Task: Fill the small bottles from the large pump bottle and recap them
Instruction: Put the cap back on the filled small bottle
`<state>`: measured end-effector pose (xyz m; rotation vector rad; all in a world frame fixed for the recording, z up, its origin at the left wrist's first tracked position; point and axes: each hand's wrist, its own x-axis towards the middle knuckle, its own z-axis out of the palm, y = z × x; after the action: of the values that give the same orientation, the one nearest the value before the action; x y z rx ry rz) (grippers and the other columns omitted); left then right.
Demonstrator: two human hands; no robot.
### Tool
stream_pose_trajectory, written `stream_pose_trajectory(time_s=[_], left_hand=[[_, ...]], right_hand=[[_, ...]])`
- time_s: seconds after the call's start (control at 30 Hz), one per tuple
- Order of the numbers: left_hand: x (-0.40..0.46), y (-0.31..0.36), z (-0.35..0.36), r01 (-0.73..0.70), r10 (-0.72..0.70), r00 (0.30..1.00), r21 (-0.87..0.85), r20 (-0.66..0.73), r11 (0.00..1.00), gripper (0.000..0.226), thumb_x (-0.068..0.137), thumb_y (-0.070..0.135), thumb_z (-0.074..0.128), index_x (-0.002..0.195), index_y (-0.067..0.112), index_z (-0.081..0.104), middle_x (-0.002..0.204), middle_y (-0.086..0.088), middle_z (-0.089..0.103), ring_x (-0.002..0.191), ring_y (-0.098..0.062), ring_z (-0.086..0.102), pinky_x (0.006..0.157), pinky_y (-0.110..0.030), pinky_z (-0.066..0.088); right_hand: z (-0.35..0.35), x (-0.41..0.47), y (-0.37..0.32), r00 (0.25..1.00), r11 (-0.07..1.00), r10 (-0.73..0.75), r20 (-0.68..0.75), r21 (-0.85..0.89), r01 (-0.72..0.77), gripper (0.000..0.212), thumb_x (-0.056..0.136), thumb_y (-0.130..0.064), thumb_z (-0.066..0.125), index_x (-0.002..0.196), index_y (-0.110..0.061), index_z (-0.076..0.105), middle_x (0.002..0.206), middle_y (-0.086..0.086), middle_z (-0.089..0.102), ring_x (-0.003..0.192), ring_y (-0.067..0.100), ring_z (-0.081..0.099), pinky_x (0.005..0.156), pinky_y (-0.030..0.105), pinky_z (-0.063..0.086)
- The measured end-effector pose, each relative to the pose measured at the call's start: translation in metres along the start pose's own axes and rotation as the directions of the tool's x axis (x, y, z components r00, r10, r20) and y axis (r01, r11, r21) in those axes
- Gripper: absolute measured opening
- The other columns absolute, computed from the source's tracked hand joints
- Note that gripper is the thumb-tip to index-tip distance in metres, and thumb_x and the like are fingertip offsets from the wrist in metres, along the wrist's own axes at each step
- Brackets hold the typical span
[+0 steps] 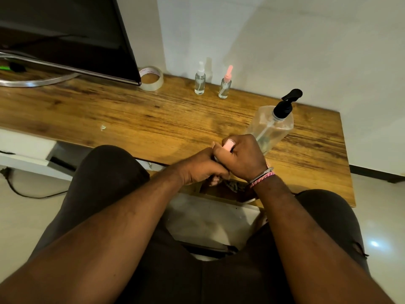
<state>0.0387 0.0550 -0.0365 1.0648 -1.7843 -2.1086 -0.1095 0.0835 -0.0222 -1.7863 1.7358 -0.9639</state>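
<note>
My left hand (202, 166) curls round a small bottle, body mostly hidden, at the near edge of the wooden table (135, 119). My right hand (243, 155) pinches its pink cap (228, 145), which points up and away from me. Large pump bottle (270, 128) just behind my right hand, long axis tilted, black nozzle aimed right. Two capped small bottles, white-topped (199, 79) and pink-topped (225, 84), upright near the wall. Tape roll (152, 79) beside the monitor (72, 36).
</note>
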Motion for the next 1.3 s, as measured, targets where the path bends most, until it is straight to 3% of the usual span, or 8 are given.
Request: stream_pose_trajectory(time_s=[0.23, 0.43, 0.6, 0.7, 0.83, 1.0, 1.1, 1.3], left_hand=[[0.007, -0.004, 0.001, -0.037, 0.057, 0.981, 0.109, -0.184, 0.993, 0.020, 0.090, -0.005, 0.065, 0.081, 0.013, 0.066, 0.055, -0.003, 0.059, 0.056, -0.025, 0.056, 0.055, -0.036, 0.047], [0.011, -0.006, 0.002, -0.015, 0.092, 0.939, 0.230, -0.331, 0.973, 0.012, 0.092, 0.011, 0.072, 0.087, 0.021, 0.069, 0.071, -0.004, 0.070, 0.063, -0.017, 0.065, 0.056, -0.034, 0.053], [0.014, -0.011, -0.001, 0.019, 0.020, 0.883, 0.077, -0.469, 0.997, 0.012, 0.097, 0.026, 0.067, 0.086, 0.022, 0.070, 0.073, -0.004, 0.071, 0.068, -0.020, 0.064, 0.061, -0.037, 0.050], [0.013, -0.008, -0.006, -0.043, 0.025, 0.834, -0.020, -0.552, 0.999, 0.015, 0.098, 0.010, 0.065, 0.084, 0.016, 0.066, 0.071, -0.004, 0.065, 0.065, -0.015, 0.059, 0.059, -0.030, 0.049], [0.013, -0.009, -0.011, -0.143, 0.039, 0.829, -0.144, -0.559, 0.979, 0.004, 0.098, 0.019, 0.063, 0.096, 0.016, 0.063, 0.082, -0.002, 0.063, 0.077, -0.014, 0.060, 0.069, -0.031, 0.051], [0.015, -0.011, -0.004, -0.149, 0.033, 0.844, -0.175, -0.535, 0.973, 0.032, 0.091, 0.030, 0.059, 0.118, 0.015, 0.062, 0.103, 0.000, 0.070, 0.100, -0.015, 0.067, 0.088, -0.036, 0.055], [0.015, -0.012, -0.001, -0.139, 0.013, 0.849, -0.198, -0.529, 0.970, 0.018, 0.097, 0.025, 0.056, 0.115, 0.023, 0.057, 0.111, -0.002, 0.066, 0.105, -0.013, 0.065, 0.093, -0.036, 0.052], [0.020, -0.019, -0.010, 0.000, -0.039, 0.772, -0.062, -0.634, 0.998, 0.054, 0.072, 0.053, 0.048, 0.114, 0.019, 0.059, 0.123, -0.012, 0.055, 0.122, -0.033, 0.053, 0.103, -0.056, 0.048]], right_hand=[[0.007, 0.003, 0.005, 0.994, 1.000, 0.025, -0.103, -0.015, -0.027, 0.044, 0.082, -0.042, 0.062, 0.049, -0.014, 0.052, 0.045, 0.000, 0.050, 0.044, 0.019, 0.049, 0.046, 0.041, 0.043], [0.011, 0.002, 0.005, 0.986, 0.993, 0.115, -0.124, -0.023, -0.119, 0.051, 0.081, -0.055, 0.065, 0.052, -0.015, 0.054, 0.046, -0.001, 0.052, 0.045, 0.014, 0.049, 0.046, 0.039, 0.043], [0.017, -0.003, -0.001, 0.979, 0.989, 0.145, -0.144, 0.060, -0.137, 0.051, 0.077, -0.058, 0.075, 0.060, -0.017, 0.052, 0.055, -0.007, 0.052, 0.052, 0.007, 0.046, 0.050, 0.022, 0.037], [0.016, -0.005, 0.001, 0.973, 0.976, 0.167, -0.158, 0.164, -0.141, 0.032, 0.080, -0.047, 0.077, 0.078, -0.018, 0.062, 0.074, -0.004, 0.061, 0.067, 0.011, 0.057, 0.061, 0.025, 0.048], [0.017, -0.011, 0.004, 0.973, 0.936, 0.201, -0.115, 0.314, -0.156, 0.020, 0.085, -0.024, 0.070, 0.103, -0.019, 0.065, 0.089, 0.000, 0.067, 0.082, 0.015, 0.065, 0.074, 0.033, 0.057], [0.029, -0.014, 0.007, 0.983, 0.971, 0.171, -0.066, 0.180, -0.156, 0.036, 0.077, -0.017, 0.077, 0.111, -0.020, 0.063, 0.095, -0.007, 0.068, 0.085, 0.008, 0.066, 0.075, 0.029, 0.058], [0.039, -0.010, 0.007, 0.973, 0.978, 0.187, -0.134, 0.121, -0.172, 0.034, 0.078, -0.025, 0.078, 0.107, -0.021, 0.062, 0.097, -0.009, 0.068, 0.084, 0.006, 0.065, 0.073, 0.030, 0.057], [0.052, 0.000, 0.009, 0.971, 0.977, 0.192, -0.143, 0.118, -0.176, 0.035, 0.078, -0.021, 0.081, 0.109, -0.020, 0.064, 0.096, -0.012, 0.071, 0.087, -0.001, 0.068, 0.074, 0.017, 0.056]])
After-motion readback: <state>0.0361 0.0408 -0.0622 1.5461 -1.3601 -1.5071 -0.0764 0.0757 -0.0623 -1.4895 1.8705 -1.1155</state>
